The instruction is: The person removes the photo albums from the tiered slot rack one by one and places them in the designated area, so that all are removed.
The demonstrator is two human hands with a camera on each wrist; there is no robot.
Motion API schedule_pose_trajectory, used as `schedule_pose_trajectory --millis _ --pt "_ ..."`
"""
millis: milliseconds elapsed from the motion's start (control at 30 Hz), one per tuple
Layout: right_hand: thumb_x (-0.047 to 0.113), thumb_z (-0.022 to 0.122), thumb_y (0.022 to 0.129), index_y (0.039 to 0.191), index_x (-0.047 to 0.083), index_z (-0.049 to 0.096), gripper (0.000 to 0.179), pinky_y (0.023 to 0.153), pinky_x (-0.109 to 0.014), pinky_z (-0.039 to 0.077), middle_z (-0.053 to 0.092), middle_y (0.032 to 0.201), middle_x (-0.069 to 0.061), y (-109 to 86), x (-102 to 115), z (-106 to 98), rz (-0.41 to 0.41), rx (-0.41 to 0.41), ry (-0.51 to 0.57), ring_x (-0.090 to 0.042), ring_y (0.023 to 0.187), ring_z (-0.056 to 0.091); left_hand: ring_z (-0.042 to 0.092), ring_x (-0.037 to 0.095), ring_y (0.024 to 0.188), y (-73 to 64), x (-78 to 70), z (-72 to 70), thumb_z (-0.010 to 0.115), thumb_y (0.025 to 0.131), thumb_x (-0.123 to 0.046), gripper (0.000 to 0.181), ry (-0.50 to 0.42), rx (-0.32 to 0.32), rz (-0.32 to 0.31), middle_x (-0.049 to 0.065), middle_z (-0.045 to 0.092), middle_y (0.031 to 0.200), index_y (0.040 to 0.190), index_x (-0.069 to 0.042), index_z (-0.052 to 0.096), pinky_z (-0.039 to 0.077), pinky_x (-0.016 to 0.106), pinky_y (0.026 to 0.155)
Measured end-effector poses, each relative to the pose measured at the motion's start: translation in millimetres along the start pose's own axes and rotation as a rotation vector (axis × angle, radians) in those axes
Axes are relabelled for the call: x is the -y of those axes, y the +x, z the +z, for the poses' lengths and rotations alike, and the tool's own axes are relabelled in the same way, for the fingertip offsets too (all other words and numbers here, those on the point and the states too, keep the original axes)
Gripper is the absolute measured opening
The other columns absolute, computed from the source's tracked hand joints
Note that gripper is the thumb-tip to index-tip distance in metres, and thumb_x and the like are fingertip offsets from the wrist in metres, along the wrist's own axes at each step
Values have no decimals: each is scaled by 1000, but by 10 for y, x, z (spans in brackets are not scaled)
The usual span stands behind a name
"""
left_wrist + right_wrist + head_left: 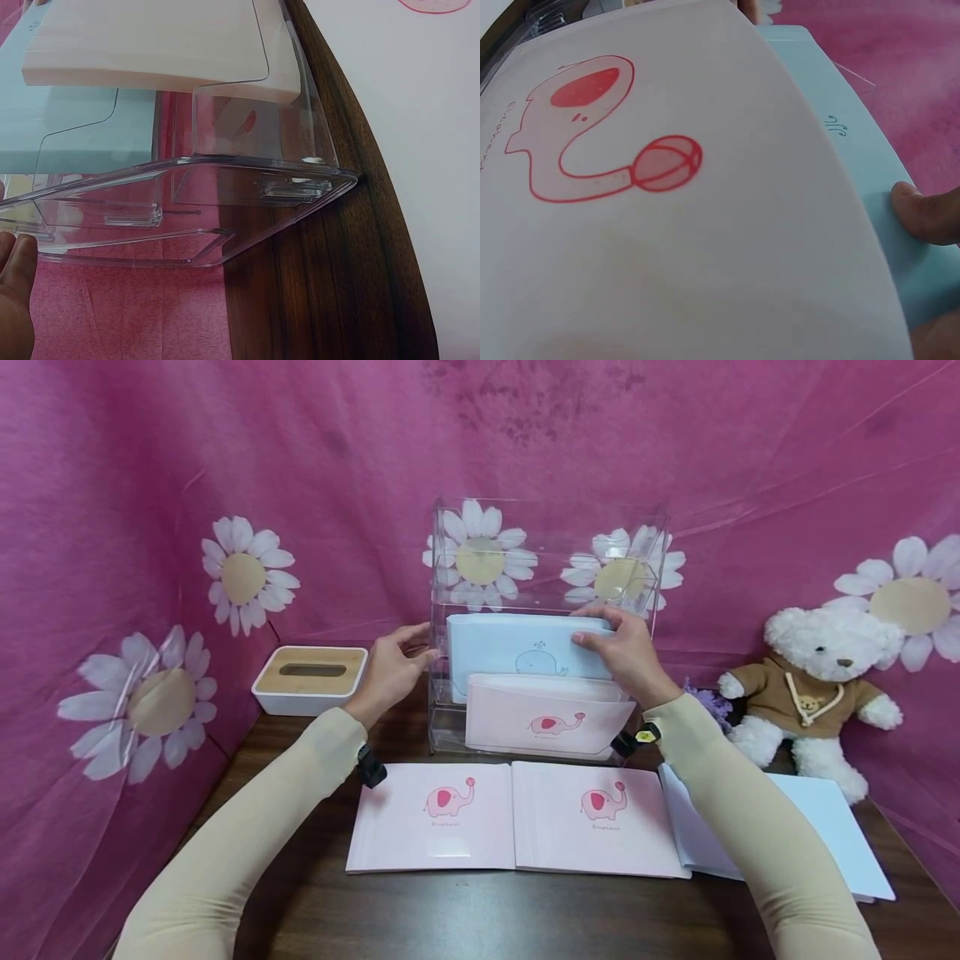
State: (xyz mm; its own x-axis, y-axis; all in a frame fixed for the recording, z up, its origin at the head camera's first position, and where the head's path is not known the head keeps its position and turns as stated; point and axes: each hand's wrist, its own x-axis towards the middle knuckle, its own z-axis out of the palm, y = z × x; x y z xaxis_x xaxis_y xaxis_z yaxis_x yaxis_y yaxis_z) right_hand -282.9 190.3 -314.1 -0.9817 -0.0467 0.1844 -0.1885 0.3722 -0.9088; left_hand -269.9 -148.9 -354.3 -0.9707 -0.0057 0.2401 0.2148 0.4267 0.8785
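Note:
A clear plastic rack [437, 560] with stepped tiers stands before the pink backdrop. My right hand [628, 647] pinches a light blue whale-print album [495, 647] at its upper right corner, thumb on the front cover and fingers over the top edge. The blue album stands upright in the rack's middle tier. In front of it, a pink elephant-print album [495, 718] leans in the lowest tier, its top edge slightly fanned. My left hand [392, 668] touches the rack's left side with fairly straight fingers; in the left wrist view its fingertips [19, 259] are right at the clear side rim.
Two pink elephant albums [431, 847] [555, 852] lie side by side on the dark wooden table [450, 918]. Pale blue albums [832, 827] lie to the right, partly under my right sleeve. A tissue box [300, 703] stands left, a teddy bear [817, 693] and purple flowers [708, 703] right.

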Motion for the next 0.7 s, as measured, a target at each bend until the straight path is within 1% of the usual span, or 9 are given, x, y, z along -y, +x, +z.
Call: schedule_pose_trajectory --millis 133,267,500,600,700 --pt "9 75 92 124 10 69 33 77 -20 62 60 132 -5 -10 -3 13 -11 -12 25 -9 95 68 70 20 115 -5 3 -1 76 92 -20 50 17 -5 -4 8 71 129 140 -15 62 61 35 94" --pt "7 75 91 125 10 69 34 78 -22 63 59 134 -8 -19 4 17 -24 -28 43 -10 94 69 70 20 116 -6 0 0 76 92 -20 50 18 -6 -2 8 71 130 140 -15 62 61 35 94" --pt "10 76 91 128 9 69 38 77 -18 61 60 138 -7 -40 57 -9 -29 -50 9 -9 97 69 69 21 116 -11 -13 -3 76 92 -19 50 15 -6 -3 8 71 129 140 -15 62 61 36 95" --pt "11 77 90 128 10 69 39 78 -19 62 60 138 -8 -48 81 -34 -29 -54 7 -9 96 69 69 22 117 -8 -11 -3 76 92 -18 50 10 -8 -2 9 71 129 140 -15 62 61 37 95" --pt "12 78 90 127 12 71 38 78 -22 63 62 134 -8 -55 97 -67 -16 -64 9 -9 94 70 69 21 116 -7 -7 0 76 92 -18 49 12 -7 -1 9 72 128 140 -15 63 61 37 95"
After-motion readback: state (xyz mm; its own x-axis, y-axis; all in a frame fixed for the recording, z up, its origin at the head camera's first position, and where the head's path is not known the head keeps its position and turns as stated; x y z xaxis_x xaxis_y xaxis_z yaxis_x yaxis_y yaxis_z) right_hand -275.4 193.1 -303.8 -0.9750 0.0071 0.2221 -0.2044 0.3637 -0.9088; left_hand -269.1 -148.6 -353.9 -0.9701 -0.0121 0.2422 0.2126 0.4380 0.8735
